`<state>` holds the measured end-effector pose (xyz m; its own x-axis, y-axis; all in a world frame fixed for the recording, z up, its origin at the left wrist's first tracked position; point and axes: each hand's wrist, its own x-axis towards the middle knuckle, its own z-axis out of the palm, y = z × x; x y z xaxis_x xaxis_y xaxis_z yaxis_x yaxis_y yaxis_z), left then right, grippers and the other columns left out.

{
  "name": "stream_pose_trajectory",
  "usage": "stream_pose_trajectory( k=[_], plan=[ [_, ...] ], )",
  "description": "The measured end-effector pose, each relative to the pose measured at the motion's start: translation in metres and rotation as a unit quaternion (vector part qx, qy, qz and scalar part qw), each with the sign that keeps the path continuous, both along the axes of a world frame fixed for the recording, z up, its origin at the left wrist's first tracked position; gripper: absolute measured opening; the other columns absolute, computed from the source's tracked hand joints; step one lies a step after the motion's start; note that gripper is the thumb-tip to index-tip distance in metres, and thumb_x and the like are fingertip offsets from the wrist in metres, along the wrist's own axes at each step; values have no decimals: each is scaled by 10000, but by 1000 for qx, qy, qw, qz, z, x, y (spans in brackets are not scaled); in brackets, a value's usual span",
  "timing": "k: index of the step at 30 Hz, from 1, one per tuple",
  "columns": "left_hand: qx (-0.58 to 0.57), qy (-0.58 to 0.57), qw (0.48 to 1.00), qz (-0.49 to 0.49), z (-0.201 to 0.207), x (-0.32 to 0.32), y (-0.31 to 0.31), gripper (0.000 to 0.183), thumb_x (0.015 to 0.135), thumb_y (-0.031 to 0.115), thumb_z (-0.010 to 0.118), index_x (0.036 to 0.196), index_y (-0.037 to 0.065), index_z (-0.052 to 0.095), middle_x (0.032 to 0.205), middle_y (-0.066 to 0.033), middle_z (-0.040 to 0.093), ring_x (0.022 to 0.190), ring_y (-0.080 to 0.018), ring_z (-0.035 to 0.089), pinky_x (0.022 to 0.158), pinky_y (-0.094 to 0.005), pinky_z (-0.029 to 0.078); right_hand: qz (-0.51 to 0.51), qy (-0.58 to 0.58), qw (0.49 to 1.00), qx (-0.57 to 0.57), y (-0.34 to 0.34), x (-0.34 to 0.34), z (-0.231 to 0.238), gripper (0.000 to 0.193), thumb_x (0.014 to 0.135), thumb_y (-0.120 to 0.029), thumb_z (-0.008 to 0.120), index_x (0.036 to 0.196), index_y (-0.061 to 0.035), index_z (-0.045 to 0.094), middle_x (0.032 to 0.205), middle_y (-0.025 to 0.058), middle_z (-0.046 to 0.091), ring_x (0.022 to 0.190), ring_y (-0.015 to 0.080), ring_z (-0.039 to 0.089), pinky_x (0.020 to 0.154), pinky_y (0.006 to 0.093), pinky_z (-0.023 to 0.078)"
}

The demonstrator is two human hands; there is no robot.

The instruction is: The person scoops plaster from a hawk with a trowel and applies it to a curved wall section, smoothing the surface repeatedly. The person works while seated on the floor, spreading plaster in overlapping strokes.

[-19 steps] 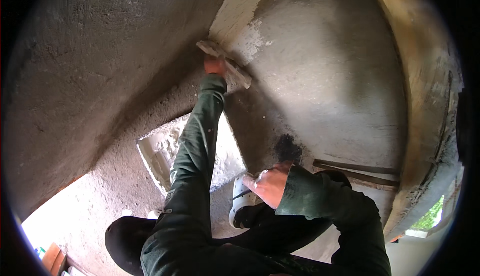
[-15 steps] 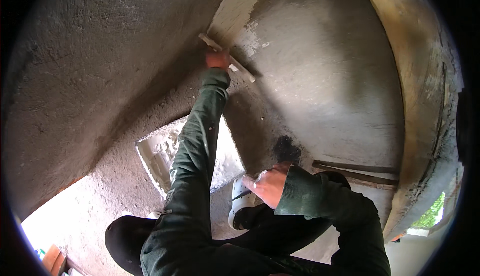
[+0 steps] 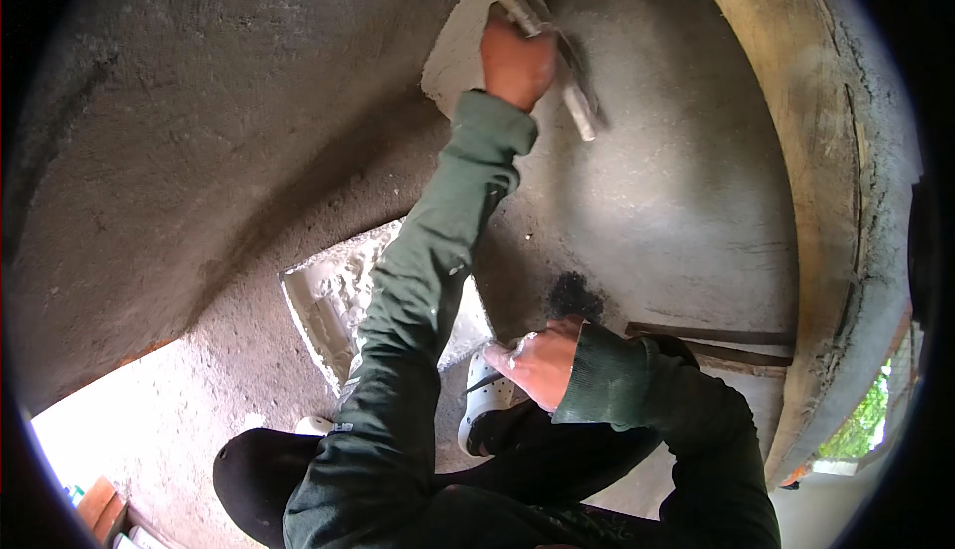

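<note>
My left hand [image 3: 517, 60] is closed round the handle of a long plastering trowel [image 3: 579, 111], smeared pale. Its blade lies tilted against the grey wall [image 3: 676, 171], beside a strip of wet plaster [image 3: 460, 52] along the corner. Below my left forearm a shallow tray [image 3: 310, 328] holds white plaster [image 3: 343, 285]; the sleeve hides its middle. My right hand [image 3: 542, 365] hangs over my knee near my light clog [image 3: 484, 400], fingers curled and spotted with white. Whether anything is inside those fingers I cannot make out.
A rough brown wall [image 3: 219, 121] rises on the left. At the right stands a curved wooden-looking edge [image 3: 796, 151]. Dark strips [image 3: 716, 338] lie low against the wall, near a black patch [image 3: 575, 295]. Orange-brown blocks [image 3: 99, 509] sit at the lower left.
My left hand has moved the trowel up and to the right, from the lower corner onto the wall. Plaster now shows lower in the corner. The right hand has barely moved.
</note>
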<state>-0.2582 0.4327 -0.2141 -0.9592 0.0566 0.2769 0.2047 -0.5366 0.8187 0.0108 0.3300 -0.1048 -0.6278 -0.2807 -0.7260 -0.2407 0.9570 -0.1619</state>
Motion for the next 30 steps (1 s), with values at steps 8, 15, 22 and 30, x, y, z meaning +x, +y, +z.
stream_pose_trajectory(
  k=[8, 15, 22, 30],
  plan=[
    [184, -160, 949, -202, -32, 10, -58, 367, 928, -40, 562, 1292, -38, 511, 1080, -121, 662, 886, -192, 670, 727, -310, 556, -88, 34, 996, 9, 28, -11, 23, 232, 922, -100, 560, 1138, -62, 632, 834, 180, 693, 815, 352, 708, 718, 490, 555],
    [203, -197, 929, -237, -47, 30, -105, 400, 954, 68, 557, 1327, -68, 514, 1213, -144, 644, 1077, -222, 653, 951, -336, 524, -203, 434, 866, -139, 80, -38, 33, 342, 808, -83, 694, 1147, -120, 716, 1012, 132, 732, 865, 321, 712, 756, 398, 571],
    [243, -228, 910, -248, -31, 39, -147, 377, 994, 70, 480, 1345, -67, 483, 1247, -183, 626, 1090, -246, 664, 933, -364, 556, 14, 572, 819, 55, 64, -50, 8, 331, 837, -103, 665, 1156, -159, 736, 1168, 24, 705, 1053, 245, 631, 913, 378, 494],
    [240, -136, 900, -337, 1, 65, -185, 389, 989, 17, 528, 1375, -30, 511, 1273, -110, 628, 1103, -154, 629, 948, -307, 513, 33, 649, 753, 104, 48, -70, 1, 398, 799, -81, 717, 1190, -150, 733, 1197, 2, 680, 1060, 244, 615, 894, 377, 503]
  ],
)
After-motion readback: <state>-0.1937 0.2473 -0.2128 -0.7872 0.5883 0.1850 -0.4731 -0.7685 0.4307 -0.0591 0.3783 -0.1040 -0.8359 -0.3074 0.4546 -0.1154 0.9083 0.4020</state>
